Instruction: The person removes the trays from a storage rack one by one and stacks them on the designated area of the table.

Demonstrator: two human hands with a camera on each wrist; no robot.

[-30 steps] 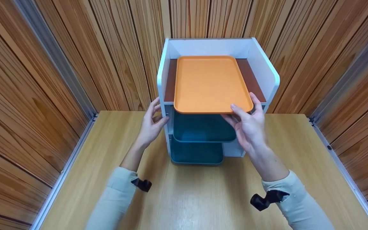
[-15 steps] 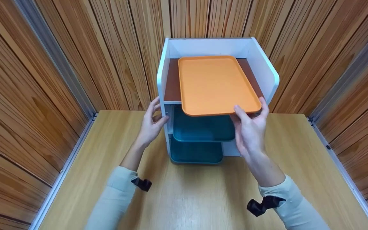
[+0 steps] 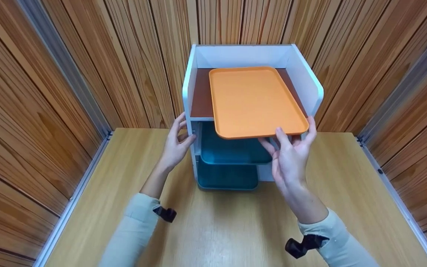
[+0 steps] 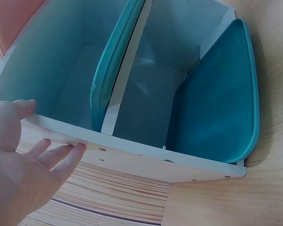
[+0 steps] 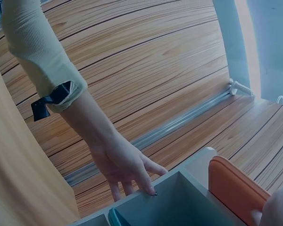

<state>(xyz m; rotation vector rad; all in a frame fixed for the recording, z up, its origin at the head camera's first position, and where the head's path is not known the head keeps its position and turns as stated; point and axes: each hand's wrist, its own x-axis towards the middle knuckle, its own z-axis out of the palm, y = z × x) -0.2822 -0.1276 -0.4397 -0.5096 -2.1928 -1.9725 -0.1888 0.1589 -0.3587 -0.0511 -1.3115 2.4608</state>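
An orange tray [image 3: 260, 104] lies over the top level of a white shelf unit [image 3: 243, 55], its front end jutting past the shelf edge and turned a little. My right hand [image 3: 293, 163] holds the tray's front right corner, thumb on the rim and other fingers beneath. With my left hand [image 3: 174, 148] I grip the unit's left side panel; the left wrist view shows the thumb [image 4: 23, 108] at its front edge and the fingers on its outer face. Two teal trays, an upper one [image 3: 232, 150] and a lower one [image 3: 228, 177], stick out from the levels below.
The unit stands on a wooden table [image 3: 213, 230] near the back wall. Wood-patterned walls [image 3: 124, 55] enclose the table on the left, back and right. Metal rails [image 3: 76, 196] run along the table's sides. A black camera mount [image 3: 306, 244] sits on the right sleeve.
The orange tray has slid to the right and toward me, turning slightly, with my right hand drawing back along with it. My left hand has stayed on the side panel.
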